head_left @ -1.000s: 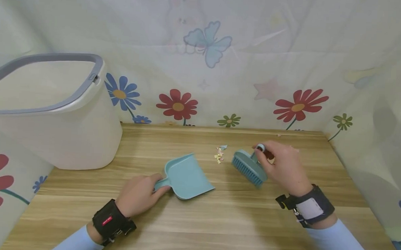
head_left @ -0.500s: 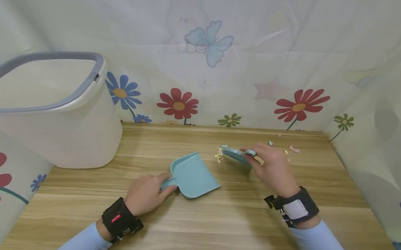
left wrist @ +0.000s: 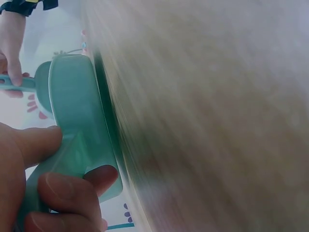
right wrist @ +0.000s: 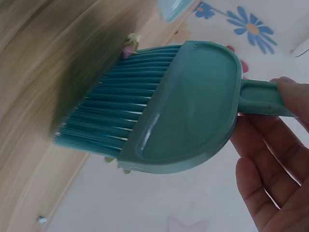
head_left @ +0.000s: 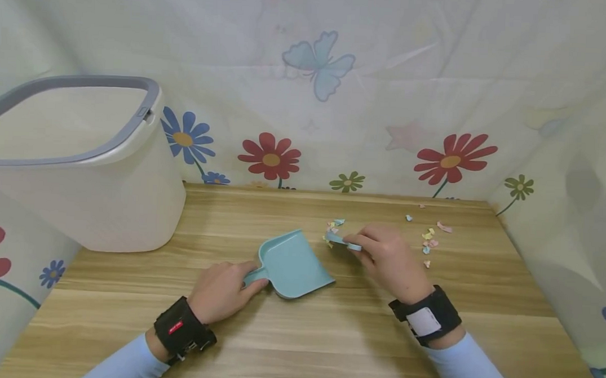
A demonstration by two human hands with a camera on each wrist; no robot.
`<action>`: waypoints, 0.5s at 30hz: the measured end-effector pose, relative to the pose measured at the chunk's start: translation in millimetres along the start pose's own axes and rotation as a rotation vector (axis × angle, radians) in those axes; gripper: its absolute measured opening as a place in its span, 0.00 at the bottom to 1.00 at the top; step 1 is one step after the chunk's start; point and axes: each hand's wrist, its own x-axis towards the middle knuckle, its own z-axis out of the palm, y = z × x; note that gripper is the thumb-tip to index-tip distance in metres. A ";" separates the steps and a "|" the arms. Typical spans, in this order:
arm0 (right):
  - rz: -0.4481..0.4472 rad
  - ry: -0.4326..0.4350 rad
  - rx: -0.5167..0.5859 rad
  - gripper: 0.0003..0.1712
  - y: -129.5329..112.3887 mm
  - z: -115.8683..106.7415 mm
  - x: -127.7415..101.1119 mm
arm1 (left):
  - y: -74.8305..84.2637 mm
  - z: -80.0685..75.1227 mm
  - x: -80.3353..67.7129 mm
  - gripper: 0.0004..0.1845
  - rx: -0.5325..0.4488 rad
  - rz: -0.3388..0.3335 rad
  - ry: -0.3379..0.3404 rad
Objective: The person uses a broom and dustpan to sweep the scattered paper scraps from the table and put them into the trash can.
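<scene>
My left hand (head_left: 222,292) grips the handle of a light blue-green dustpan (head_left: 297,265), which lies on the table with its wide edge facing right. In the left wrist view, thumb and fingers wrap the handle behind the pan (left wrist: 77,96). My right hand (head_left: 391,263) pinches the handle of a matching hand brush (right wrist: 193,106), seen nearly edge-on from the head. Its bristles (right wrist: 116,106) point down at the table, close to a small pile of coloured paper scraps (head_left: 333,226). The brush partly hides that pile. A gap separates the scraps from the dustpan.
More paper scraps (head_left: 429,239) lie scattered on the wooden table (head_left: 286,346) to the right of the right hand. At the back left stands a white bin (head_left: 135,204) with a grey rim. A flower-printed cloth (head_left: 212,50) hangs behind and along both sides.
The right hand has moved left with the brush, which has turned edge-on and reached the scrap pile. The scraps on the right are uncovered. The left hand has slid the dustpan slightly right.
</scene>
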 end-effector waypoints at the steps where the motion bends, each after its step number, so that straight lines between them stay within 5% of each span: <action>1: -0.011 0.001 0.009 0.16 -2.2 -0.3 0.6 | 0.0 0.0 0.0 0.17 -0.002 0.004 0.001; 7: -0.069 -0.003 0.098 0.13 -13.5 -5.9 4.0 | 0.8 -0.4 0.0 0.16 -0.005 0.001 -0.002; 15: 0.017 0.082 0.207 0.15 -16.4 -19.0 6.1 | 3.0 -0.7 -0.5 0.18 -0.013 -0.018 -0.016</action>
